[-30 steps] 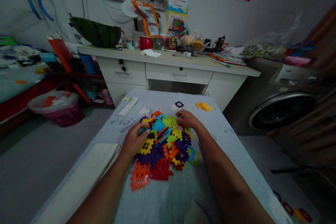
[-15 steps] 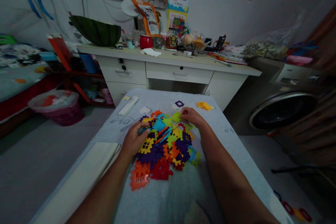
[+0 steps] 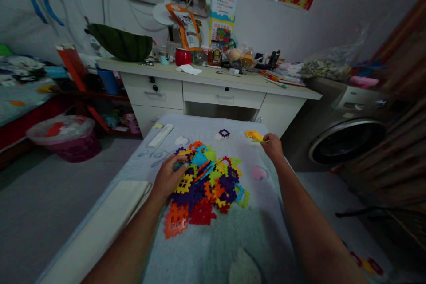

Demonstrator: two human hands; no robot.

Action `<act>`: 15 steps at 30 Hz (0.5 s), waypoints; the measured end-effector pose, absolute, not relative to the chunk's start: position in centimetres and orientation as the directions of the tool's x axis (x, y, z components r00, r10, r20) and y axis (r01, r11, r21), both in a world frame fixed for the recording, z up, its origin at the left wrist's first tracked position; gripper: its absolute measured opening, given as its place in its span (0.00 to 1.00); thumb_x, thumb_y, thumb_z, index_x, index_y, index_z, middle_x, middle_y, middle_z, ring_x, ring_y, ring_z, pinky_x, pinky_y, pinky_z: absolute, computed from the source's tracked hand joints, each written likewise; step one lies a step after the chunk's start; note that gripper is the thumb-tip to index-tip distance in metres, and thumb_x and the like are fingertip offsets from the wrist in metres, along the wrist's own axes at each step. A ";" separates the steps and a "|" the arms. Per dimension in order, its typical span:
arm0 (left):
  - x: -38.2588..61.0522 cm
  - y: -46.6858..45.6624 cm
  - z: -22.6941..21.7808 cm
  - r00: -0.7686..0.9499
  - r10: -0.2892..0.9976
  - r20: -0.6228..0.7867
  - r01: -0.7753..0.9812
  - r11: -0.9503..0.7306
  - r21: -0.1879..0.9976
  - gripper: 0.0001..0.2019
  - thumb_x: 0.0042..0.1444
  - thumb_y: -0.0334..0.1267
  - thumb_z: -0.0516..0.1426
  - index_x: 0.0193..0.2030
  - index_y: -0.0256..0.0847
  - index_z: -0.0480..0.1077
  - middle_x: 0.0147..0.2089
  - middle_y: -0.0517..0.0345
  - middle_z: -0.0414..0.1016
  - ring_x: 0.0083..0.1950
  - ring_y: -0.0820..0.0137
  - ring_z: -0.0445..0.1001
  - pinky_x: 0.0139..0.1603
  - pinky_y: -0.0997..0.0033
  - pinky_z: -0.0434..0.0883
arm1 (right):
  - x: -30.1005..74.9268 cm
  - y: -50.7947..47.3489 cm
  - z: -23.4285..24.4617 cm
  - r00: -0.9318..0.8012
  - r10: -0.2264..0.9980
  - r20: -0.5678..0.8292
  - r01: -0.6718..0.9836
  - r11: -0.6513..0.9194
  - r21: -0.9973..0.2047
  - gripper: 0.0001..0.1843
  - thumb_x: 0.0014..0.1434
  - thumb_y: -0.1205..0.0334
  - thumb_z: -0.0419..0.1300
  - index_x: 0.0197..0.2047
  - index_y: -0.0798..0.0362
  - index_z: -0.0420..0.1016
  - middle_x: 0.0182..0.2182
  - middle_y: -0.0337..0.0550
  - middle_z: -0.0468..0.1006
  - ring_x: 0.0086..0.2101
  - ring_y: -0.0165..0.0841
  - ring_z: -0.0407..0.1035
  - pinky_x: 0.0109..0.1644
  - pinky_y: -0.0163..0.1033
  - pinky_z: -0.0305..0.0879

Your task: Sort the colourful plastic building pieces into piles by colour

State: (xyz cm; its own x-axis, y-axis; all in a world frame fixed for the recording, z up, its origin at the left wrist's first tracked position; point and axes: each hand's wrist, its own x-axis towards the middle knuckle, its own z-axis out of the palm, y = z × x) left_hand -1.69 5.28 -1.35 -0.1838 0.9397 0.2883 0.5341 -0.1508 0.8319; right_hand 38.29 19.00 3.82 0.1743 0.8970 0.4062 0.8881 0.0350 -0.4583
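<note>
A heap of flat, notched plastic building pieces (image 3: 199, 191) in many colours lies on the cloth-covered table. My left hand (image 3: 169, 175) rests against the heap's left side, thumb and fingers apart, beside a yellow window-shaped piece (image 3: 183, 183). The shaded gap under its fingers looks dark teal; what lies there is unclear. Farther right, my right hand (image 3: 273, 146) pinches a thin yellow-green building piece (image 3: 261, 141), mostly seen edge-on. That piece is close to a small group of yellow-orange pieces (image 3: 253, 135) at the table's far right. A dark purple square piece (image 3: 224, 133) sits by itself nearby.
A white strip-shaped object (image 3: 161, 136) lies at the table's far left, and a folded white item (image 3: 109, 217) along the left edge. Behind stands a white desk (image 3: 226, 95) bearing jars and papers. A washing machine (image 3: 333, 124) is at right, a pink tub (image 3: 66, 140) at left.
My right hand has moved right from the top of the heap to the yellow-orange group, carrying the yellow-green piece. My left hand has hardly moved. The view has shifted slightly.
</note>
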 end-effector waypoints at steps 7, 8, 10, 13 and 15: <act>-1.5 5.1 -0.9 -0.184 0.936 0.301 0.535 -0.161 0.829 0.17 0.52 0.51 0.56 0.42 0.44 0.74 0.47 0.53 0.76 0.53 0.58 0.72 0.59 0.59 0.66 | 41.4 15.5 0.5 0.109 0.966 0.236 0.940 -0.022 -0.341 0.15 0.44 0.75 0.55 0.35 0.56 0.75 0.38 0.49 0.75 0.37 0.35 0.70 0.43 0.37 0.63; -1.5 5.1 -0.9 -0.185 0.935 0.302 0.536 -0.161 0.828 0.16 0.52 0.51 0.56 0.41 0.44 0.74 0.47 0.53 0.76 0.53 0.58 0.73 0.59 0.59 0.66 | 41.4 15.3 0.2 0.120 0.965 0.235 0.938 -0.033 -0.344 0.15 0.46 0.74 0.56 0.38 0.56 0.76 0.39 0.50 0.76 0.39 0.36 0.70 0.44 0.37 0.63; -1.4 5.1 -0.8 -0.183 0.936 0.300 0.538 -0.160 0.828 0.16 0.53 0.51 0.56 0.41 0.43 0.74 0.47 0.53 0.76 0.52 0.59 0.73 0.59 0.59 0.66 | 41.1 15.0 -0.2 0.152 0.955 0.254 0.936 -0.057 -0.346 0.18 0.50 0.67 0.59 0.46 0.57 0.74 0.44 0.53 0.76 0.43 0.39 0.70 0.47 0.39 0.63; -1.4 5.1 -0.9 -0.180 0.939 0.295 0.536 -0.157 0.829 0.17 0.53 0.51 0.55 0.42 0.43 0.74 0.47 0.53 0.76 0.53 0.59 0.73 0.59 0.59 0.66 | 40.3 14.8 -0.5 0.193 0.947 0.257 0.936 -0.099 -0.337 0.28 0.52 0.56 0.62 0.55 0.57 0.70 0.48 0.56 0.76 0.48 0.45 0.69 0.50 0.44 0.61; -1.5 5.2 -0.9 -0.177 0.938 0.298 0.538 -0.161 0.827 0.17 0.53 0.51 0.56 0.42 0.42 0.74 0.48 0.52 0.76 0.53 0.59 0.72 0.60 0.59 0.65 | 39.8 14.7 -0.5 0.209 0.949 0.234 0.933 -0.122 -0.339 0.28 0.52 0.55 0.63 0.56 0.55 0.70 0.49 0.54 0.76 0.49 0.46 0.68 0.51 0.45 0.61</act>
